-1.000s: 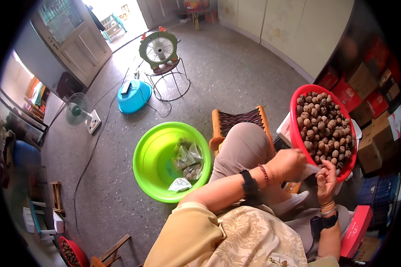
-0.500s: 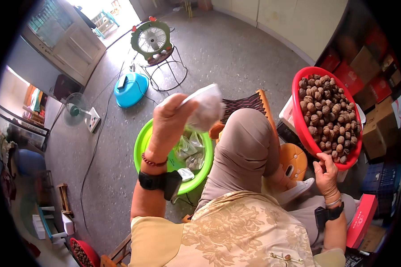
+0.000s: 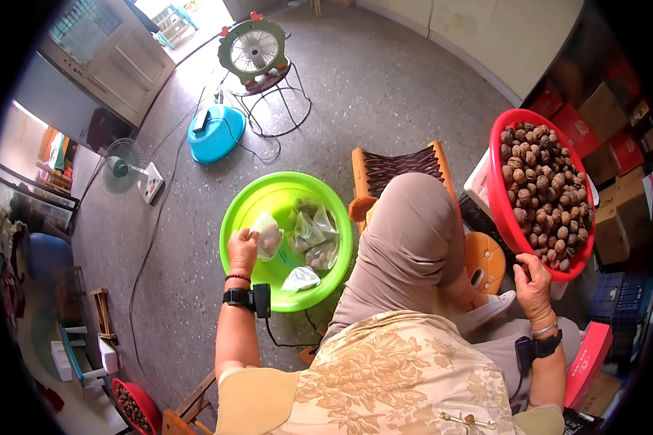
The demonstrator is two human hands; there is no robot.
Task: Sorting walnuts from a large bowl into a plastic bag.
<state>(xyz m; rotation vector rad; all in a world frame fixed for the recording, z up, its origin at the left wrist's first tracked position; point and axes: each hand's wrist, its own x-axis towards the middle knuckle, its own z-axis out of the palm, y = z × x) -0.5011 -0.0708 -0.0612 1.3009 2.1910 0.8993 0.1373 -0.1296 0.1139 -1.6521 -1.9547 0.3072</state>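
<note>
left hand [image 3: 242, 250]: grips plastic bag [image 3: 270, 238] over green tub [image 3: 250, 208] | right hand [image 3: 535, 288]: by red basin [image 3: 498, 196]

Contents of the bag [image 3: 270, 239] in your left hand [image 3: 242, 251]: unclear.
Your knee [image 3: 422, 206] partly hides the wooden-framed seat [image 3: 399, 164]; the lower edge crops a red basin [image 3: 149, 406].

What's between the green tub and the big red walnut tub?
The head view shows the person's knee, a wooden frame with dark webbing, an orange stool and a white box.

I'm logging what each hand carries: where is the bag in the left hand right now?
In the head view, left of centre: the bag hangs from the left hand within the green tub's outline, left of the other bags.
</note>
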